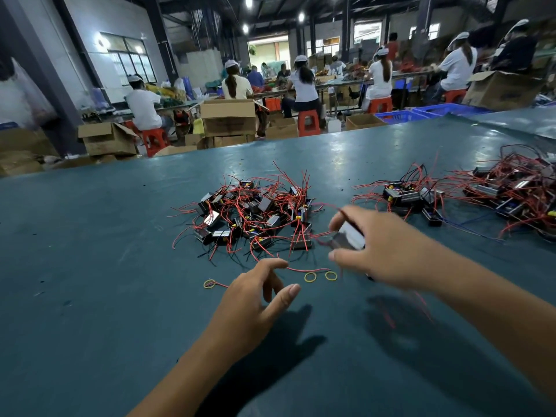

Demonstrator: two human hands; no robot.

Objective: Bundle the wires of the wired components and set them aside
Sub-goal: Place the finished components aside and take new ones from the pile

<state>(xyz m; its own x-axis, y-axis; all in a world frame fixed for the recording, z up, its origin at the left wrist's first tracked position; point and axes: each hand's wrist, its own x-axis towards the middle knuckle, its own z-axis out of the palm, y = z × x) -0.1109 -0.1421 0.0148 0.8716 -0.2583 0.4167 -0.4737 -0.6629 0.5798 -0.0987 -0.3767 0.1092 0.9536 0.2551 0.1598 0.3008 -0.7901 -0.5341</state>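
Toward the near edge of the table, left of centre, a yellow band lies flat, with two more bands further right. The left hand hovers just above the surface between them, fingers loosely curled and spread, thumb out, holding nothing; its fingertips are close to a red wire that trails along the table. Behind it, mid-table, sits the main pile of small black-and-metal components with red leads sticking out in all directions. To the right the right hand grips one component between thumb and fingers, lifted off the table, its wires hanging blurred beneath. Beyond it, toward the far right edge, lie a smaller heap and a larger tangle; whether these are already bundled I cannot tell. The component looks light and rigid, best held by its body. The leads look thin and springy, likely to snag on neighbours and splay apart, so they probably want gathering near the body, folding into a loop and pinching before a band goes on. The bands are small and stretchy, apt to slip off the fingertips.
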